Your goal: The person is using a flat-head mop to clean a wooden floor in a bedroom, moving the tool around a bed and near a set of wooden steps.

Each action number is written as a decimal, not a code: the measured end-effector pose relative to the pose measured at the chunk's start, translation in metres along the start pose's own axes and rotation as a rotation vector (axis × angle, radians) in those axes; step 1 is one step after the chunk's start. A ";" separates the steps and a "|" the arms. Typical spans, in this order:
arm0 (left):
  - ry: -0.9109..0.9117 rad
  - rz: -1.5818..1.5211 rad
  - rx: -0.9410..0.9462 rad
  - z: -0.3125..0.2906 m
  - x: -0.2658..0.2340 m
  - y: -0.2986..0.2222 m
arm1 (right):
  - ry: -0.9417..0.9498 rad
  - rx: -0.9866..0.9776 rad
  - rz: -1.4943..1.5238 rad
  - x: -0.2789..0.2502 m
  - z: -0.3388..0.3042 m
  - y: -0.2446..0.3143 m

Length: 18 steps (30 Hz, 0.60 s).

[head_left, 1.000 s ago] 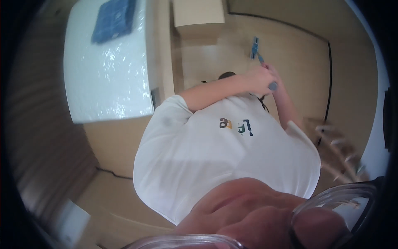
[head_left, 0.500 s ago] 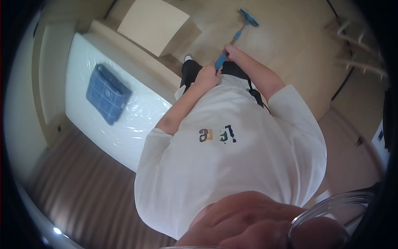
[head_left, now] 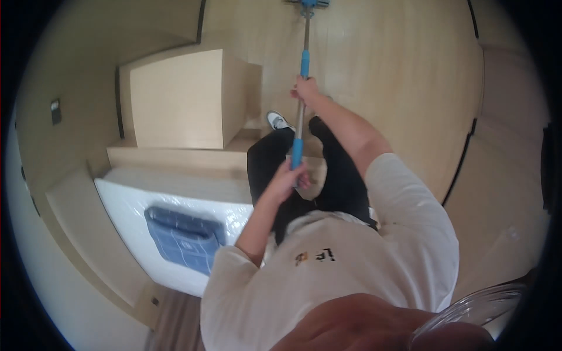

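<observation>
A mop with a metal pole and blue grip sections stretches away from me over the floor. Its blue head lies at the far edge of the view, partly cut off. My left hand is closed round the blue grip at the pole's near end, in front of my legs. Farther up, my right hand wraps round the metal part of the pole, just below the upper blue section.
To the left, a pale wooden cabinet stands beside the bed frame. A plastic-covered mattress carries a folded blue checked cloth. Light wood flooring reaches to the wall at the right.
The mop head has swung left and farther away, and the pole now points nearly straight ahead. My hands have moved wider apart along it. The view has turned, bringing the cabinet nearer.
</observation>
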<state>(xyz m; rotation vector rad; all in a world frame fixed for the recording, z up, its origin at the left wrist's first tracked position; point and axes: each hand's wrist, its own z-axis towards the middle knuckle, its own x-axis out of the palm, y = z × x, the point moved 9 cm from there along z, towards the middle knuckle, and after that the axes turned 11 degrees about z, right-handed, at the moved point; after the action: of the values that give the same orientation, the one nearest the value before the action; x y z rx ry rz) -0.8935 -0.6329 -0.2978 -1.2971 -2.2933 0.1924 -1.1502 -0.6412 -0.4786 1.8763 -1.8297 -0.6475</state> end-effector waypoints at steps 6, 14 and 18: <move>0.194 0.156 0.177 0.019 0.028 0.105 | 0.213 -0.351 -0.565 -0.050 0.081 -0.072; -0.361 0.744 0.129 -0.310 -0.088 0.179 | 0.634 0.385 0.259 -0.008 -0.257 -0.241; -0.684 1.330 0.211 -0.420 -0.089 0.145 | 0.696 0.565 0.565 -0.056 -0.373 -0.267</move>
<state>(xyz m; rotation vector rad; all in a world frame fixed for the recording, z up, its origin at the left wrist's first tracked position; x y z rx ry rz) -0.5418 -0.6784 -0.0159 -2.6741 -1.3077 1.4188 -0.7126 -0.5815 -0.3431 1.4513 -1.9854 0.6954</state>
